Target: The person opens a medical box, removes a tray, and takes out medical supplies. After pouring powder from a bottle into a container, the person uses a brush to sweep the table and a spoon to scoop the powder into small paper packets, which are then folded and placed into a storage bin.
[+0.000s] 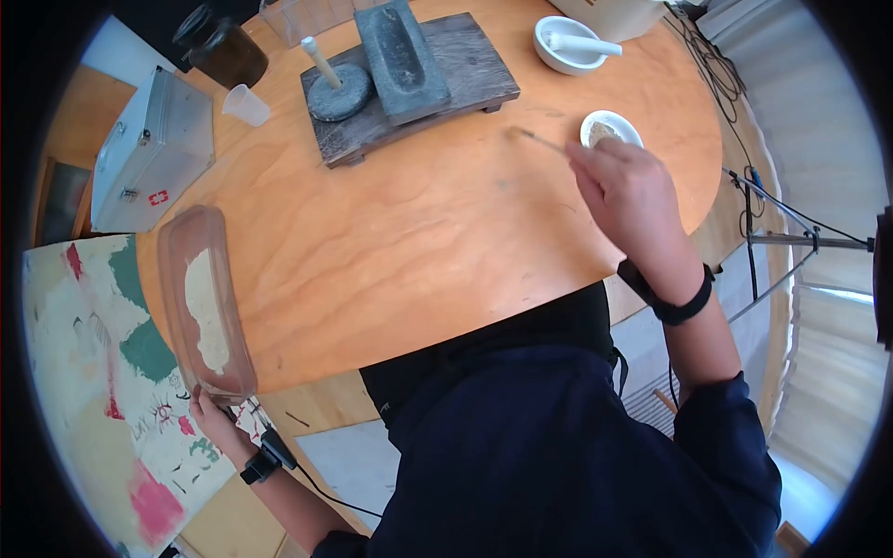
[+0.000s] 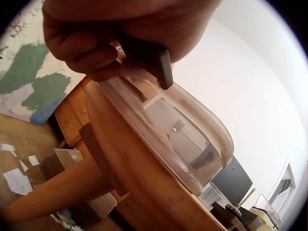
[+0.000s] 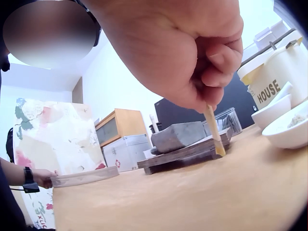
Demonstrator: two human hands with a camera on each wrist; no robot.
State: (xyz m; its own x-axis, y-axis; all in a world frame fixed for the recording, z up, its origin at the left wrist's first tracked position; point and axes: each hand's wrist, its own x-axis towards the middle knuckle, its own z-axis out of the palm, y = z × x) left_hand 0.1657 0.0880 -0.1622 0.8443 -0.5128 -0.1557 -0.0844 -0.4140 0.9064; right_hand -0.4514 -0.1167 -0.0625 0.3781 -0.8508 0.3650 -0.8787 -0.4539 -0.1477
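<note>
My left hand (image 1: 216, 426) grips the near end of a long clear plastic container (image 1: 173, 270) at the table's left edge. Pale cream powder (image 1: 206, 312) lies inside it. In the left wrist view, fingers curl at the container's (image 2: 219, 137) end. Over the table's right side, my right hand (image 1: 637, 191) pinches a thin stick-like tool (image 3: 214, 130) that points downward, its flat yellowish end close over the tabletop. Beside this hand stands a small white bowl (image 1: 634, 130) of greyish powder, partly hidden by the knuckles in the head view.
A stone trough (image 1: 402, 65) and a round stone with a handle (image 1: 339, 93) rest on a dark wooden board (image 1: 474, 56). Behind are a white mortar with pestle (image 1: 586, 46), a dark jar (image 1: 228, 56), a plastic cup (image 1: 246, 105) and a metal case (image 1: 158, 158).
</note>
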